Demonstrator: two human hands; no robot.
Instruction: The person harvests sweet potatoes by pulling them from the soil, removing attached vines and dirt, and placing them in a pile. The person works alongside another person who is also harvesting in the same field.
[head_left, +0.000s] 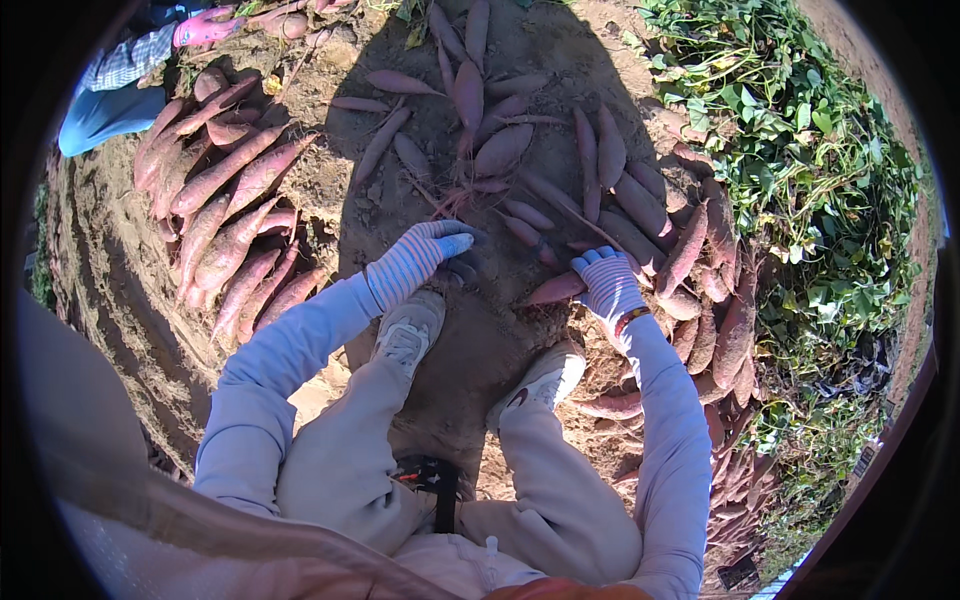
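Both hands wear striped, light-coloured gloves. My left hand (420, 259) hovers over the shaded soil above the left shoe, its fingers apart and nothing in them. At the right, my right hand (609, 281) has its fingers over the end of a reddish sweet potato (556, 289) lying on the ground; whether they grip it is hidden. Ahead of the hands, loose sweet potatoes are scattered on the soil, among them a broad one (503, 150) and a long one (469, 96). Thin reddish roots (454, 201) lie beyond my left hand.
A heap of sweet potatoes (225, 180) lies at the left, and another pile (731, 322) runs along the right. Leafy green vines (810, 150) border the right side. At the upper left, a co-worker's pink-gloved hand (206, 28) rests near more sweet potatoes.
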